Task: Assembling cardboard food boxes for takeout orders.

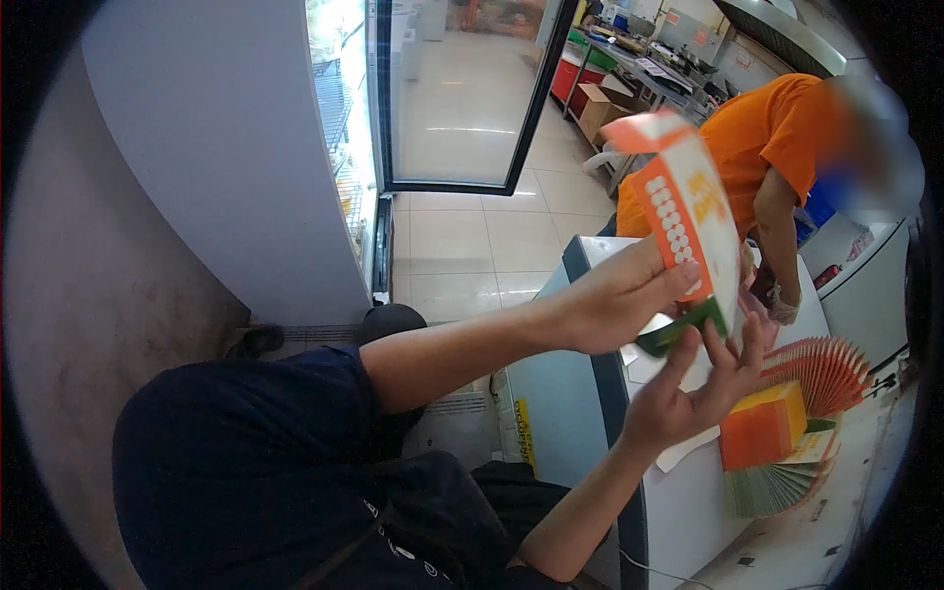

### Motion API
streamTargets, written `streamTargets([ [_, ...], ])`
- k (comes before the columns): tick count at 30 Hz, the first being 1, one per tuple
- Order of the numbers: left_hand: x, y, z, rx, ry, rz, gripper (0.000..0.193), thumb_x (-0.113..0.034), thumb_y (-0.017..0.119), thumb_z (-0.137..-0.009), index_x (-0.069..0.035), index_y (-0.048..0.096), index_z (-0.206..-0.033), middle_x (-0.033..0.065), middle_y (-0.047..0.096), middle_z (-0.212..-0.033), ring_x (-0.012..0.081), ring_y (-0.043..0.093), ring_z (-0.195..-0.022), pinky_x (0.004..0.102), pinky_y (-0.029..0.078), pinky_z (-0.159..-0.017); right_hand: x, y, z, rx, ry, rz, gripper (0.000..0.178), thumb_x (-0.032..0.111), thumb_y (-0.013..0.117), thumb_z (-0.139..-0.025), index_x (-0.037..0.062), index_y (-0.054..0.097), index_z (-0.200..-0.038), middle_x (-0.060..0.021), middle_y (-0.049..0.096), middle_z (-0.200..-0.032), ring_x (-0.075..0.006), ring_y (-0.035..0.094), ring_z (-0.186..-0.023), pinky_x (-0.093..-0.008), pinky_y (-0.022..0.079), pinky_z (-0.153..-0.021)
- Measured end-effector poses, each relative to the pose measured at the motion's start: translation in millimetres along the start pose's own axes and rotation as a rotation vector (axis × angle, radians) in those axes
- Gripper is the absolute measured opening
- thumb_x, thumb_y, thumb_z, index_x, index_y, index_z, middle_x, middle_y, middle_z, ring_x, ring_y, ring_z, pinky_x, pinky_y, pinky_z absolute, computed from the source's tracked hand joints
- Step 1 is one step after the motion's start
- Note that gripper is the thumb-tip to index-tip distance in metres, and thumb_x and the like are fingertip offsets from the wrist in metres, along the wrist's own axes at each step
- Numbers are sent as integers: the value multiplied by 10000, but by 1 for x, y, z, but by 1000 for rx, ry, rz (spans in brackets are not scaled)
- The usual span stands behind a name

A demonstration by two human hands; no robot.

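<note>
My left hand is closed around a paper carton in orange and white, with white dots on one side. The carton stands tilted above the white worktop, its top flap raised and slightly blurred. At its lower end is a dark green flap. Just below, my right hand has its fingers spread, with the thumb and fingertips at the green flap. Beside that hand sits a yellow and orange box. Flat cartons with orange edges fan out behind it, and green-edged ones lie nearer.
Across the worktop a person in an orange shirt bends over, a gloved hand near my carton. To the left stands a tall fridge with its glass door swung out. An open cardboard box rests by the far shelving.
</note>
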State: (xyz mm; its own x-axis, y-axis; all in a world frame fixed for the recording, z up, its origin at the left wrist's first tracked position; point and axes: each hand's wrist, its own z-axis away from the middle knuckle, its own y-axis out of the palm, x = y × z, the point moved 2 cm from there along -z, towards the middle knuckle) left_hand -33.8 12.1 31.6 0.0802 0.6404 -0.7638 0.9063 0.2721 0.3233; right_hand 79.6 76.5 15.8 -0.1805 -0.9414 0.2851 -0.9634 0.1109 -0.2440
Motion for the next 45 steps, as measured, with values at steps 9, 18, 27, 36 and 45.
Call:
streamTargets([
  [9,-5,-4,10,938,-473,-445,160,-137,562,-887,7,629,-873,139,650,-809,221,635,-738,337,495,-695,10,-30,0,730,802,-542,338,300,576,-925,-38,577,-937,-135,593,-904,-182,567,-774,-310,451,-693],
  [18,-37,1,0,50,730,-938,207,-97,637,-808,-66,676,-1010,83,588,-712,233,594,-653,338,465,-618,2,-35,-4,771,480,-588,203,158,675,-843,-11,606,-755,-52,603,-640,-105,505,-564,-273,408,-565],
  [27,-29,-22,-6,238,477,-813,153,-40,649,-787,-62,703,-928,72,613,-760,194,605,-669,321,462,-604,-3,-32,-5,209,552,-591,124,69,600,-886,-13,573,-976,-68,586,-901,-117,548,-837,-247,438,-759],
  [36,-22,-25,-12,275,441,-684,86,-101,675,-809,-25,665,-847,82,644,-826,184,649,-763,281,493,-663,-3,-39,-5,173,643,-764,157,128,522,-941,-9,580,-990,-88,601,-966,-117,545,-885,-247,429,-810],
  [45,-22,-24,-8,224,419,-886,152,-110,628,-848,-92,700,-981,37,606,-817,162,553,-742,318,396,-682,2,-20,-2,171,435,-506,132,100,523,-935,-18,576,-963,-72,575,-907,-109,514,-809,-244,425,-738],
])
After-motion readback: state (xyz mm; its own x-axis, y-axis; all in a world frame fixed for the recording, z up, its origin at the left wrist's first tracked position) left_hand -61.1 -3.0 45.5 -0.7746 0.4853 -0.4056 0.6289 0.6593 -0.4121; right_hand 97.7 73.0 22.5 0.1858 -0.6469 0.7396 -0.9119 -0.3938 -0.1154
